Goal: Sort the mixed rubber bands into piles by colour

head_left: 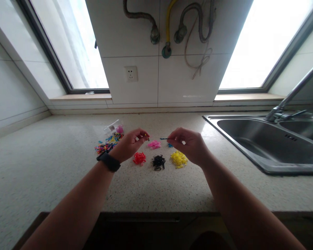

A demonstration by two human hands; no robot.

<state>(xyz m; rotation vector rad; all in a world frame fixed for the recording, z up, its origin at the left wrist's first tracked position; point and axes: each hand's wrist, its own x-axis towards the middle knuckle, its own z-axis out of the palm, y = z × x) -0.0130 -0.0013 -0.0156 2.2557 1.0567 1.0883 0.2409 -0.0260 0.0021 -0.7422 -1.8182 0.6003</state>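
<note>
My left hand (133,141), with a black watch on its wrist, pinches a few small rubber hair bands (146,135), yellow and dark ones showing at the fingertips. Across from it, my right hand (188,144) grips a thin dark rubber hair band (163,139) that points left. Between and below the hands lie heaps of bands by colour: pink (154,144), red (139,158), black (159,161) and yellow (179,159). A blue heap (170,145) is partly hidden under my right hand. Beyond my left wrist spreads a mixed-colour pile (104,147).
A clear plastic bag (112,127) with something pink lies behind the mixed pile. To the right, a steel sink (240,146) with a faucet (289,97) is set into the speckled counter (67,166). Hoses and a socket (131,74) are on the tiled wall.
</note>
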